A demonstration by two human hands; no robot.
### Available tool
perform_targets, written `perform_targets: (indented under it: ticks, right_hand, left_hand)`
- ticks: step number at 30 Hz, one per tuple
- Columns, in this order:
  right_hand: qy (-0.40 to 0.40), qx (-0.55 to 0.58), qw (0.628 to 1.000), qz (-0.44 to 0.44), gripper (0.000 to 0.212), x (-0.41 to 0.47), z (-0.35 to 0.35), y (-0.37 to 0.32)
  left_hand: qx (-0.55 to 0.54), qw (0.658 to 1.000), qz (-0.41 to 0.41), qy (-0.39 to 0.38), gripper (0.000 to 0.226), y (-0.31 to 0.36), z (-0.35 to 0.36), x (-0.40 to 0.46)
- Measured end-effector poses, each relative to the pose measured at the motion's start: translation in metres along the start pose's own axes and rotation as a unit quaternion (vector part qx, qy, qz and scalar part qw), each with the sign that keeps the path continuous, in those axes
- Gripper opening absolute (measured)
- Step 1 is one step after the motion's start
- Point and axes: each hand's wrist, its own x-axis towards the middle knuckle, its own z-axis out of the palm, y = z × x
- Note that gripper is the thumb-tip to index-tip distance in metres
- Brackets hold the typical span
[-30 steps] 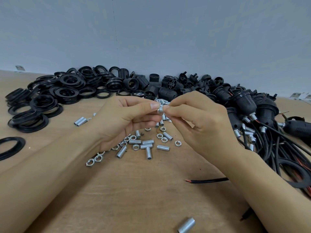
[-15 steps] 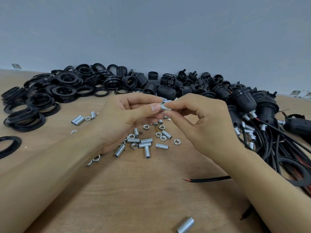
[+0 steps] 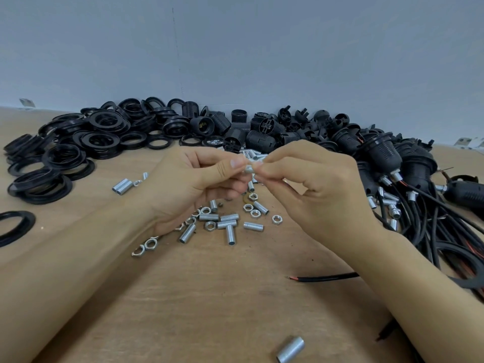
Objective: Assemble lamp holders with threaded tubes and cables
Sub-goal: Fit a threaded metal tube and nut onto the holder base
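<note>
My left hand (image 3: 193, 184) and my right hand (image 3: 314, 189) meet above the middle of the wooden table (image 3: 209, 297). Both pinch one short silver threaded tube (image 3: 248, 169) between thumb and fingertips; only its middle shows. Whether a nut sits on it is hidden by the fingers. Below the hands lie several loose threaded tubes (image 3: 230, 233) and hex nuts (image 3: 276, 219). Black lamp holders with cables (image 3: 385, 155) are heaped at the right.
A pile of black threaded rings (image 3: 78, 145) fills the left and back. Loose holder bodies (image 3: 259, 137) lie along the wall. A black cable end (image 3: 324, 278) with bared wire lies at my right forearm. One tube (image 3: 290, 349) rests near the front edge.
Both hands stay together on the small tube. The fingers have shifted slightly around it, and the view has moved a little.
</note>
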Motion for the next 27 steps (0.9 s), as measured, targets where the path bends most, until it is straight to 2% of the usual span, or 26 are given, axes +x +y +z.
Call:
perform_targets:
  ticks: [4, 7, 10, 15, 16, 18, 21, 22, 24, 26, 27]
  right_hand:
    - [-0.001, 0.006, 1.0, 0.004, 0.003, 0.001, 0.001, -0.002]
    - [-0.022, 0.049, 0.996, 0.073, 0.008, 0.0, -0.001, -0.003]
    - [-0.024, 0.068, 0.99, 0.122, 0.01, -0.001, 0.001, -0.004]
    - [-0.017, 0.07, 0.984, 0.16, 0.008, -0.001, 0.003, -0.003]
    - [-0.016, 0.084, 0.98, 0.177, 0.008, -0.001, 0.002, -0.003]
    - [-0.017, 0.105, 0.972, 0.211, 0.009, -0.001, 0.001, -0.002]
    - [-0.022, 0.123, 0.961, 0.246, 0.009, -0.001, 0.001, -0.002]
    - [-0.022, 0.131, 0.958, 0.255, 0.008, 0.0, 0.001, -0.002]
    - [-0.016, 0.162, 0.947, 0.275, 0.007, 0.0, 0.0, -0.003]
    - [-0.009, 0.197, 0.934, 0.3, 0.009, 0.002, 0.0, -0.003]
    - [-0.008, 0.209, 0.928, 0.308, 0.009, 0.002, 0.0, -0.004]
  left_hand:
    - [-0.021, 1.0, 0.002, -0.008, 0.02, -0.001, 0.0, 0.001]
    - [-0.034, 0.999, 0.025, -0.012, 0.018, 0.0, -0.002, 0.0]
    - [-0.022, 0.999, 0.04, -0.011, 0.027, 0.001, -0.001, 0.0]
    - [-0.161, 0.985, 0.059, 0.006, 0.035, 0.009, -0.006, 0.0]
    - [-0.148, 0.987, 0.065, 0.018, 0.037, 0.009, -0.007, 0.0]
    - [-0.051, 0.995, 0.075, 0.037, 0.04, 0.008, -0.004, 0.0]
    - [0.088, 0.991, 0.097, 0.015, 0.047, 0.004, 0.001, -0.003]
    - [0.107, 0.986, 0.126, 0.012, 0.046, 0.004, 0.002, -0.004]
    - [0.07, 0.981, 0.182, 0.015, 0.042, 0.006, 0.001, -0.006]
    - [0.056, 0.976, 0.208, 0.027, 0.041, 0.007, 0.0, -0.006]
    - [0.083, 0.974, 0.208, 0.037, 0.043, 0.007, 0.0, -0.005]
